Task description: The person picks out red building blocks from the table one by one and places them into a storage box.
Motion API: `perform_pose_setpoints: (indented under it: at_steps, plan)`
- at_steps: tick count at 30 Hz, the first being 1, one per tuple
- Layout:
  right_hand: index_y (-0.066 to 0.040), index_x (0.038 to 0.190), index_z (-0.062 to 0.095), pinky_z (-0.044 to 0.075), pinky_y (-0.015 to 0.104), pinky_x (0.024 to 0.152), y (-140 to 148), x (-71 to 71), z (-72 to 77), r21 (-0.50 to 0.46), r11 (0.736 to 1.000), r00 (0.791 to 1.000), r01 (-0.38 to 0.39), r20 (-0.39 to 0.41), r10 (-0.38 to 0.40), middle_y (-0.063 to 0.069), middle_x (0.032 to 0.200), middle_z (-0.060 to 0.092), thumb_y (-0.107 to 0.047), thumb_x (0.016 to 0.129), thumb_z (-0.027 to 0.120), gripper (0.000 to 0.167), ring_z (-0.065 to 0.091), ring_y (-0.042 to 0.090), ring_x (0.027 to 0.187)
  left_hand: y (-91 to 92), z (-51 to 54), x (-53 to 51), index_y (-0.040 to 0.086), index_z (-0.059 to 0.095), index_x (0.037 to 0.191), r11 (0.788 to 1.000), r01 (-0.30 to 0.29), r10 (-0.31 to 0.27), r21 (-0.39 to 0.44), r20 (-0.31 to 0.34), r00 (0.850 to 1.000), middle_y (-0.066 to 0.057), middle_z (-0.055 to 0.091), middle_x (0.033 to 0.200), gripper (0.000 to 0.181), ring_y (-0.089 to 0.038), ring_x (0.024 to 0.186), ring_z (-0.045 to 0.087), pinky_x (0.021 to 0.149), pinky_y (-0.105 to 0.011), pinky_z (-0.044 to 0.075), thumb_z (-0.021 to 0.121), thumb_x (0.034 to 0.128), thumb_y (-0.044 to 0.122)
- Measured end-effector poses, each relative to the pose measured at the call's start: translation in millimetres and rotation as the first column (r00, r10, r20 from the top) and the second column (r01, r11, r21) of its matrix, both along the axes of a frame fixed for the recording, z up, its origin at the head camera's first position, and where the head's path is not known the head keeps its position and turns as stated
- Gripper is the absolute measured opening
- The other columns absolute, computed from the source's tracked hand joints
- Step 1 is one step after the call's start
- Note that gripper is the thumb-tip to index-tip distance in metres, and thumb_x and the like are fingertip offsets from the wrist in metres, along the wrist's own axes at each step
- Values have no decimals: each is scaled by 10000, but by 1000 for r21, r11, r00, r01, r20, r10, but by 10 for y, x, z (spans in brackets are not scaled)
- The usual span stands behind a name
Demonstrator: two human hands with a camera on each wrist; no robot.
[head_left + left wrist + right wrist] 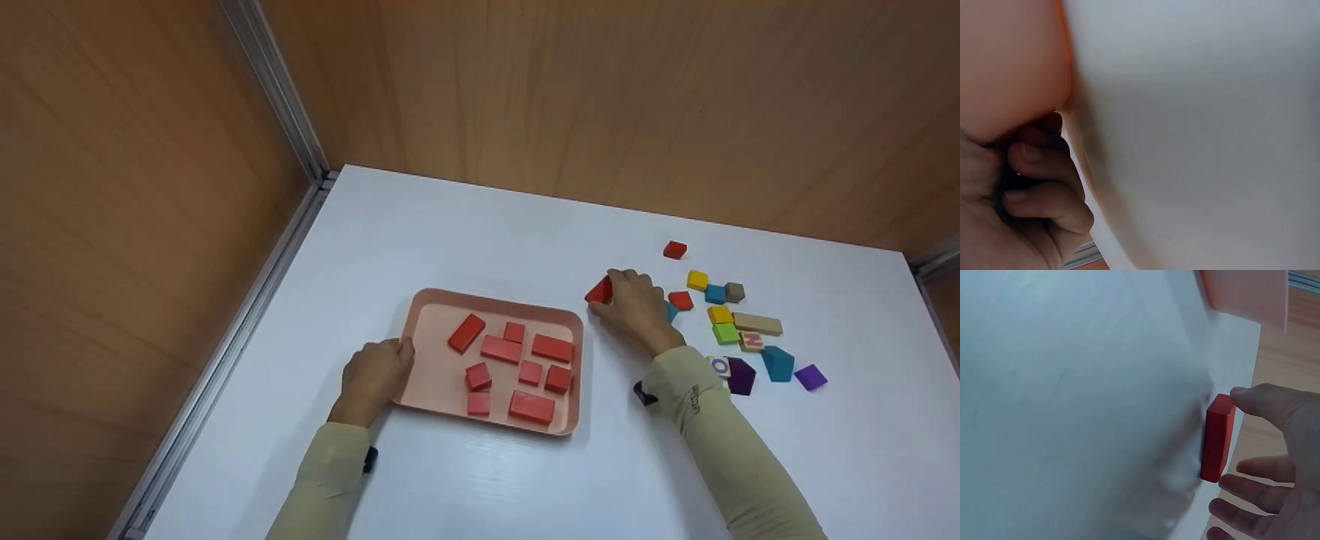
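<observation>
At the near-left corner of a pink tray [495, 300], my left hand [370, 379] grips the rim; in the left wrist view several fingers [1044, 202] curl beneath it. Several red blocks lie in the tray, among them a long one [532, 406]. To the right of the tray, my right hand [634, 307] is at a red block [598, 291] just above the table. In the right wrist view the thumb meets one end of that red block [1217, 439] and fingertips lie by its other end. Their exact contact is hard to tell.
Right of the right hand lie loose blocks: a red one [675, 250], another red one [681, 301], a yellow one [697, 280], a long wooden one [757, 324], a teal one [778, 364] and a purple one [811, 377]. Wooden panels [525, 90] border the white table.
</observation>
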State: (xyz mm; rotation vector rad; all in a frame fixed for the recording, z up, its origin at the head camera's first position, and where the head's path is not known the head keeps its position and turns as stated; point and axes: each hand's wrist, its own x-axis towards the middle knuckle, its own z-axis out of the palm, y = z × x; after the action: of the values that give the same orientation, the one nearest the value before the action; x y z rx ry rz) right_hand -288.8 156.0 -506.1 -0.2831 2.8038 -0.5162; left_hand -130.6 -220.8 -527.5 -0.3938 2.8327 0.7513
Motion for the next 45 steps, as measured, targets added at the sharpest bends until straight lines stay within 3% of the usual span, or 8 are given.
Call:
perform_pose_setpoints:
  at_steps: [11,22,28,32,40,45]
  plan:
    - [3,1399,471,386,589,989,-9,24,-5,-30,1000,998,-3,-58,2,229,1323,505,-232,866,786,662,442,395,1165,7,21,22,107,593,712,1000,-2,2,-11,0,1000,-84,587,666,462,-242,599,530,546,-397,430,400,1046,362]
    - [-35,1384,507,397,553,979,-299,101,226,-95,995,991,-31,-136,18,177,1328,530,-267,821,835,691,460,352,1180,-12,22,6,108,606,743,1000,-16,15,3,38,999,-67,568,654,467,-230,603,528,551,-382,412,379,1050,376]
    - [-34,1352,545,395,530,978,-550,230,334,-126,982,959,-143,-261,106,157,1298,580,-294,825,828,652,502,323,1173,0,19,1,112,621,747,1000,-13,13,0,13,1000,-106,626,744,472,-248,637,553,590,-434,470,378,1046,384]
    - [-46,1347,551,402,514,983,-708,307,377,-126,970,942,-206,-296,161,136,1303,583,-310,842,808,625,510,304,1181,25,19,-24,102,622,764,1000,-15,15,4,29,999,-95,606,716,476,-242,633,537,582,-413,443,369,1050,385]
    - [-68,1330,569,422,477,945,-989,441,402,-112,933,899,-341,-330,289,112,1293,588,-303,884,763,540,521,278,1173,80,31,-52,103,614,760,1000,-17,16,11,42,999,-71,562,664,464,-234,619,525,570,-380,412,383,1056,374]
    - [-99,1349,560,388,455,979,-1185,563,408,-98,910,883,-402,-307,356,69,1299,583,-341,893,742,548,501,242,1188,99,44,-71,104,624,781,999,-23,21,35,70,997,-65,542,650,471,-226,618,528,575,-359,400,374,1062,388]
